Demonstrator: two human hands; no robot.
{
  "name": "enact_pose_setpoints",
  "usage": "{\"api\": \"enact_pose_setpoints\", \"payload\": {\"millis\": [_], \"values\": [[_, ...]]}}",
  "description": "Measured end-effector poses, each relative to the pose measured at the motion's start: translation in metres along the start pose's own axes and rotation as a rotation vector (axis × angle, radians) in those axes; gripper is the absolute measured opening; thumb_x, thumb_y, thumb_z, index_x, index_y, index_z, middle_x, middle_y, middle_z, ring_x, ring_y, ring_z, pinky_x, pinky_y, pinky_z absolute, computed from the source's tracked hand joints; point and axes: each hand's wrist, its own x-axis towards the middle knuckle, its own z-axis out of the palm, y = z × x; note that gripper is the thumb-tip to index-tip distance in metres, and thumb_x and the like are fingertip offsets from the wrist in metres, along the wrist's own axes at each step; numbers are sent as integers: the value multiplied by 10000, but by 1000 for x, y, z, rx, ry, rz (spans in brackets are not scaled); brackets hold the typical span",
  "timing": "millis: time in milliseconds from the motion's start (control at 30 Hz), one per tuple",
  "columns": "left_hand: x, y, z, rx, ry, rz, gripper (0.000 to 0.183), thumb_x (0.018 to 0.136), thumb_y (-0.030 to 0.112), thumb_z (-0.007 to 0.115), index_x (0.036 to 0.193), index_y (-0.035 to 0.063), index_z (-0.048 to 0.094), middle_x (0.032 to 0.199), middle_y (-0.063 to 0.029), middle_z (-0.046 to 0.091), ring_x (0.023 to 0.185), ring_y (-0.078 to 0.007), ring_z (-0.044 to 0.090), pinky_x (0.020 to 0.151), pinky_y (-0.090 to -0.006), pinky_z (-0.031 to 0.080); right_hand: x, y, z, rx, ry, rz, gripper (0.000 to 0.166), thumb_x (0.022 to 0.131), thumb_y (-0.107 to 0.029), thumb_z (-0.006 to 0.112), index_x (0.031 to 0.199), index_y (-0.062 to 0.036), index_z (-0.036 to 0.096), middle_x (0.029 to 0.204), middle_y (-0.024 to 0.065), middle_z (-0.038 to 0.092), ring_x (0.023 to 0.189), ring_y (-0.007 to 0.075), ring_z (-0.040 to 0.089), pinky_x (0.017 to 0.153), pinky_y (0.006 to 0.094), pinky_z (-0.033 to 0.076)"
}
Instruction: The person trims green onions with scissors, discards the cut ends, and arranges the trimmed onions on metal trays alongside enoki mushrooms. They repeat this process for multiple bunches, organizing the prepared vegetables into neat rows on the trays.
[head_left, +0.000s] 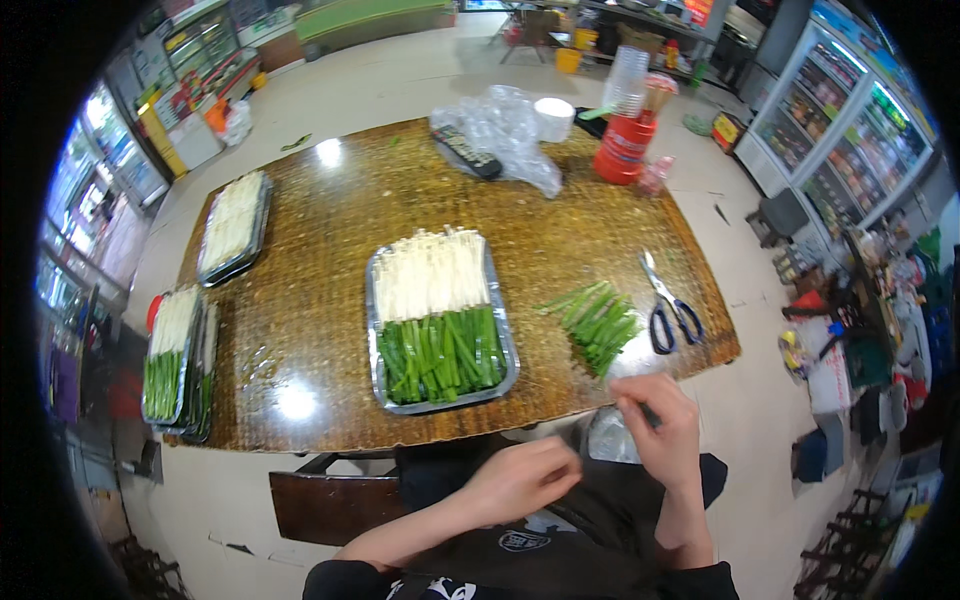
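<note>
My left hand (521, 480) is half curled over my lap, below the table's front edge; whether its fingers hold anything is hidden. My right hand (658, 420) hovers at that edge, thumb and index finger close together, their tips blurred. In front of me a metal tray (511, 367) holds white enoki mushrooms (431, 274) above cut green stalks (442, 356). Loose green stalks (600, 322) lie right of it, beside open scissors (671, 307) with dark handles. At the left stand a tray of enoki (234, 225) and stacked trays (171, 367) with enoki and greens.
On the wooden table's (322, 225) far side are a crumpled plastic bag (510, 127), a black remote control (469, 154), a white roll (554, 120) and a red container (624, 150) of sticks. A dark wooden chair (330, 504) stands at the near edge. Glass-door refrigerators (832, 120) stand right.
</note>
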Motion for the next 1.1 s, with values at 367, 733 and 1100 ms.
{"api": "enact_pose_setpoints", "payload": {"millis": [367,733,1100], "values": [[79,16,-51,120,92,-86,197,890,196,653,888,0,636,824,-158,641,748,-284,644,686,-367,512,23,68,-27,-642,-326,-194,644,760,54,581,1387,3,443,1413,190,461,1336,330,404,1090,411,359],[-49,-51,-122,4,930,-448,148,964,110,576,1048,-7,610,913,-13,615,822,-66,542,744,-229,445,137,91,35,-644,-856,-432,634,659,-51,694,1249,24,478,1165,206,521,1175,368,496,990,455,437],[-90,-65,-115,-110,826,-578,159,956,116,595,1048,-10,630,921,-42,631,828,-93,571,741,-258,468,132,112,45,-599,-667,-139,431,723,-67,652,1096,46,467,1055,269,565,1015,452,570,924,468,474]]}}
